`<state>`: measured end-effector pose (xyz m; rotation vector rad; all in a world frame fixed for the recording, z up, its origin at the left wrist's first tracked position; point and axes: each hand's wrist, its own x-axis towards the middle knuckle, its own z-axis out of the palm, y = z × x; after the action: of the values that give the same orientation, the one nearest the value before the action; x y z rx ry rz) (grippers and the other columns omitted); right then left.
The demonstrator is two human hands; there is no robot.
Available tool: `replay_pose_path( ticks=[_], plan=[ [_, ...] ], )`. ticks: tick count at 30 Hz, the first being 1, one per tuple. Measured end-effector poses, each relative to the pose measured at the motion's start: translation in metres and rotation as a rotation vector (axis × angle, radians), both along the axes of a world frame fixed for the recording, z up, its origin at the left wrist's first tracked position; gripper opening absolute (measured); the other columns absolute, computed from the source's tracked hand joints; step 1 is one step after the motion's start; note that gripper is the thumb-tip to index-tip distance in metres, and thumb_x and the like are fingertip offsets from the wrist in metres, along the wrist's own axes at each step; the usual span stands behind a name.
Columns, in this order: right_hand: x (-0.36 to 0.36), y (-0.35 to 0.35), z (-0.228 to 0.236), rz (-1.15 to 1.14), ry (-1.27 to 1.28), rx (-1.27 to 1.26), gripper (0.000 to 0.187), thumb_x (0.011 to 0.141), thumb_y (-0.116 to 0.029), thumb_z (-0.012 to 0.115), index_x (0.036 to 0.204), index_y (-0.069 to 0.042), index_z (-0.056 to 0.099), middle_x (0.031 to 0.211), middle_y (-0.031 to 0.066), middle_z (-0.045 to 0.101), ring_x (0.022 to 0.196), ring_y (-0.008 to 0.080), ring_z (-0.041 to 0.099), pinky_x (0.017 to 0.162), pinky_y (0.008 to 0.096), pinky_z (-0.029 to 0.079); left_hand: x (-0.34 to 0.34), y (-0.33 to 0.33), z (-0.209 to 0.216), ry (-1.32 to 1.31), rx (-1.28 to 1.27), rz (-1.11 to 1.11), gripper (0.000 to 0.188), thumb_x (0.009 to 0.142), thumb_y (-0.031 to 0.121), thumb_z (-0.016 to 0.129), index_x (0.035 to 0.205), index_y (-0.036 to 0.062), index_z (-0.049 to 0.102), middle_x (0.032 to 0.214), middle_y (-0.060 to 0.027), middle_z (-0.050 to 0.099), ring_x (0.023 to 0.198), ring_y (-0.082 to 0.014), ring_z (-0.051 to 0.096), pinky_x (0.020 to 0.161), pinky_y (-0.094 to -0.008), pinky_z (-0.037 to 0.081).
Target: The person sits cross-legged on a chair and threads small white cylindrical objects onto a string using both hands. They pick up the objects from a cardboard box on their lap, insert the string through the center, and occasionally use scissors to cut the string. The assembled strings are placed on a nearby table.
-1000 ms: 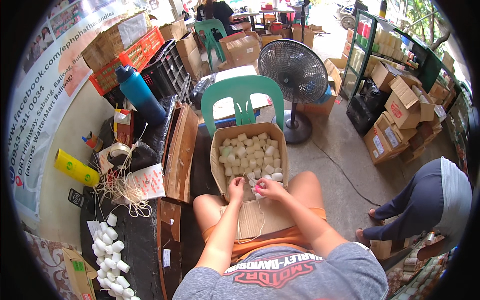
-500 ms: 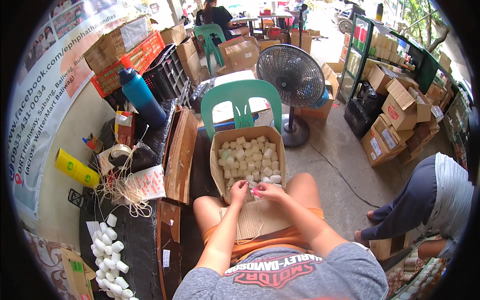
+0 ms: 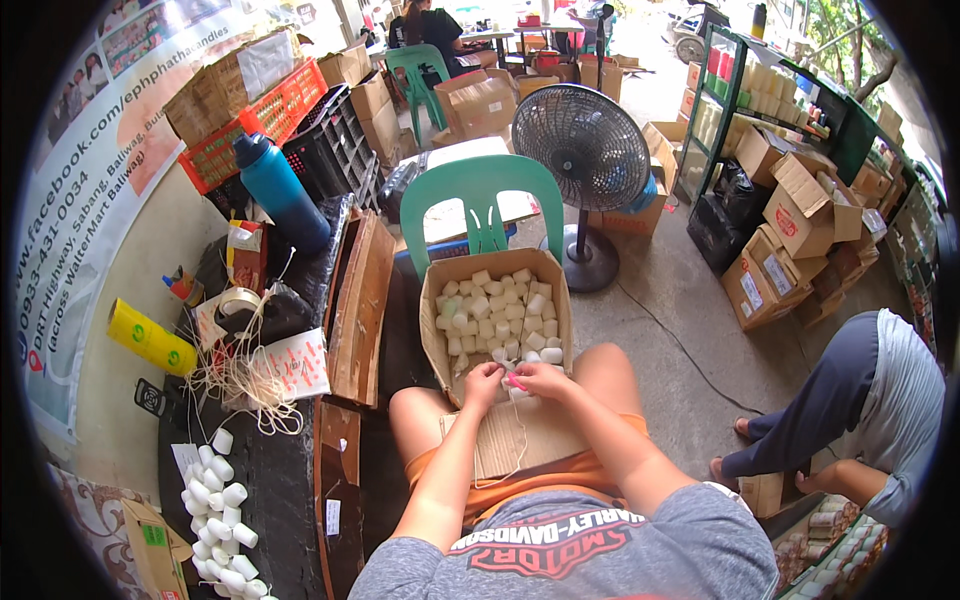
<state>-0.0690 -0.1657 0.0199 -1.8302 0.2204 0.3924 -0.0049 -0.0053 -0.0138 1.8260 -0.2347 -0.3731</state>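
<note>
My two hands meet at the near edge of an open cardboard box (image 3: 432, 345) full of short whitish candles (image 3: 492, 310). My left hand (image 3: 484, 383) is closed in a pinch; what sits in its fingertips is too small to make out. Closed beside it, my right hand (image 3: 543, 382) grips a small bright pink object (image 3: 515, 381), its kind unclear. From between the hands a thin pale cord (image 3: 523, 435) trails down over a flat cardboard piece (image 3: 490, 445) on my lap.
A green plastic chair (image 3: 482, 172) holds the box, with a standing fan (image 3: 580, 145) behind right. On the dark table at left lie white candles (image 3: 215, 510), tangled cord (image 3: 250, 385) and a blue bottle (image 3: 283, 195). Another person (image 3: 850, 400) bends over at right.
My hands stay close together at the box edge, with only slight finger movement. The person at right has reached an arm down further into view.
</note>
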Motion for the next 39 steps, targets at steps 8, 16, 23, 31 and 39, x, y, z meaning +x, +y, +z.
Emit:
replay_pose_path(
  ticks=[8,16,23,31,39],
  plan=[
    [-0.003,-0.001,0.012,-0.011,0.047,0.140,0.036,0.079,-0.041,0.065,0.081,-0.006,0.062,0.057,-0.0032,0.048,0.050,0.0062,0.045,0.046,0.0241,0.038,0.002,-0.002,-0.008,0.024,-0.023,-0.001,0.021,0.078,0.018,0.064,0.090,0.0009,0.066,0.083,-0.0070,0.067,0.076,-0.0123,0.061,0.070,-0.0261,0.047],
    [-0.003,0.000,0.017,0.016,0.034,0.140,0.032,0.081,-0.038,0.065,0.086,-0.006,0.065,0.059,-0.0047,0.050,0.050,0.0046,0.043,0.045,0.0223,0.036,0.004,-0.001,-0.011,0.067,-0.147,0.130,0.017,0.080,0.014,0.063,0.091,0.0006,0.065,0.082,-0.0045,0.066,0.075,-0.0106,0.059,0.069,-0.0242,0.047],
    [0.002,0.005,0.029,0.073,0.099,-0.072,0.050,0.075,-0.052,0.063,0.085,-0.003,0.063,0.063,-0.0006,0.052,0.054,0.0088,0.046,0.049,0.0254,0.039,0.009,0.002,-0.012,0.012,-0.096,0.323,0.018,0.080,0.016,0.064,0.090,0.0015,0.065,0.080,-0.0043,0.066,0.071,-0.0097,0.058,0.066,-0.0247,0.046],
    [0.006,0.001,0.010,0.056,0.078,0.011,0.048,0.075,-0.052,0.062,0.081,-0.004,0.061,0.064,0.0001,0.053,0.057,0.0092,0.047,0.052,0.0257,0.041,0.007,0.000,-0.015,-0.053,-0.063,0.234,0.019,0.079,0.020,0.065,0.087,0.0029,0.066,0.078,-0.0051,0.066,0.069,-0.0114,0.059,0.066,-0.0256,0.047],
    [0.000,-0.002,0.015,0.046,0.033,-0.002,0.042,0.076,-0.047,0.064,0.077,-0.005,0.062,0.062,0.0000,0.054,0.055,0.0083,0.048,0.050,0.0255,0.040,0.000,0.000,-0.001,-0.133,0.065,0.190,0.020,0.076,0.021,0.066,0.085,0.0035,0.067,0.080,-0.0096,0.065,0.072,-0.0170,0.062,0.068,-0.0290,0.048]
  ],
)
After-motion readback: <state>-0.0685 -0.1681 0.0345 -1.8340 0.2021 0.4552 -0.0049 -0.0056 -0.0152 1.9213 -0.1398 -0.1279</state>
